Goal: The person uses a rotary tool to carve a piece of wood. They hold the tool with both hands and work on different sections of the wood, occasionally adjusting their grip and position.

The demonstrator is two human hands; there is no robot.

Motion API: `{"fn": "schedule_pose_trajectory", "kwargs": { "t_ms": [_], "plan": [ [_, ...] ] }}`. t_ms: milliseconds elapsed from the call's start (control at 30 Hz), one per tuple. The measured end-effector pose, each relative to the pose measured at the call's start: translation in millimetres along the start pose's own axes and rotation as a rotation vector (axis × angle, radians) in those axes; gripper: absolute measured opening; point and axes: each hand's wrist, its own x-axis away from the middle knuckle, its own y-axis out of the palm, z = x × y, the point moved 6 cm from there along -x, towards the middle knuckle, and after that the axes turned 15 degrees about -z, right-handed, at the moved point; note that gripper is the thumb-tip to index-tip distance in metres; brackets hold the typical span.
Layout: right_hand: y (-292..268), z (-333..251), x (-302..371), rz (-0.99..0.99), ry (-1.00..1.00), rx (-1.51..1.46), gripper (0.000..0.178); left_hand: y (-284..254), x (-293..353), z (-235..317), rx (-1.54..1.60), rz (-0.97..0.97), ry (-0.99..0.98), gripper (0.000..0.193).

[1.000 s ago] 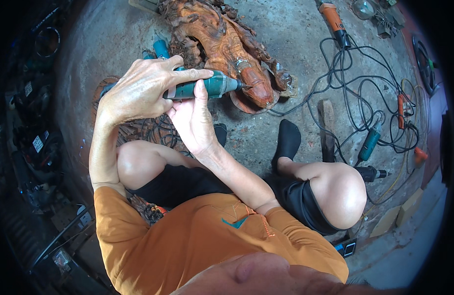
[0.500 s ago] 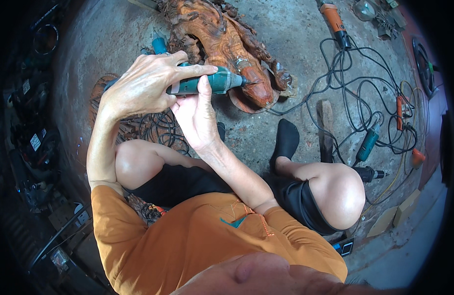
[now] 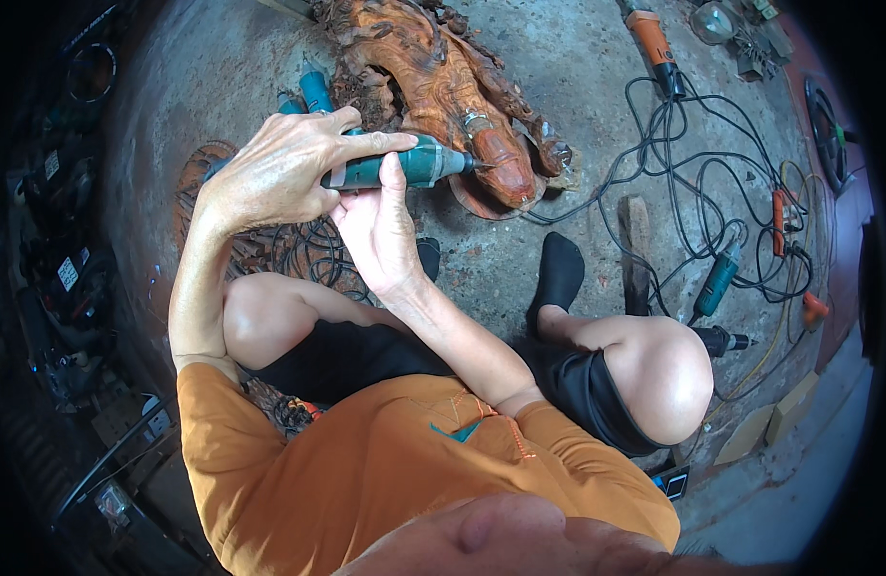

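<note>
My left hand [image 3: 275,173] is wrapped over the rear of a green die grinder [image 3: 405,165], its index finger stretched along the top. From below, my right hand [image 3: 383,235] cups the same tool, with the thumb pressed against its side. The grinder's narrow nose points right, and its tip is at the reddish-brown rounded end of a carved wooden sculpture [image 3: 429,72]; I cannot tell whether it touches. The sculpture lies on the floor, with a flat round wooden piece [image 3: 472,200] under that end.
Two more green tools, one of them upright [image 3: 314,88], stand beyond my left hand. Black cords [image 3: 669,144] tangle to the right, around an orange grinder [image 3: 651,40], another green die grinder [image 3: 719,281] and a wooden strip [image 3: 635,240]. My bent knees flank the work.
The grinder and both hands have shifted slightly left and down, drawing the tip back a little along the wood. Both hands keep their hold.
</note>
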Motion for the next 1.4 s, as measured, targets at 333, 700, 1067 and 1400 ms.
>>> {"fn": "schedule_pose_trajectory", "kwargs": {
  "t_ms": [333, 700, 1067, 1400],
  "plan": [
    [-3.1, 4.7, 1.3, -0.012, -0.002, 0.012, 0.072, 5.8, 2.8, -3.4, 0.008, -0.012, 0.003, 0.082],
    [-5.4, 9.5, 3.4, 0.021, -0.007, -0.012, 0.071, 11.5, 4.1, -5.1, 0.06, -0.015, 0.016, 0.086],
    [-13.1, 16.2, 4.2, 0.041, 0.043, -0.034, 0.072, 13.0, 4.5, -5.6, 0.049, -0.022, 0.007, 0.088],
    [-10.3, 14.2, 1.9, 0.003, 0.062, -0.022, 0.073, 9.5, 5.9, -3.2, 0.023, -0.032, -0.03, 0.084]
  ]
}}
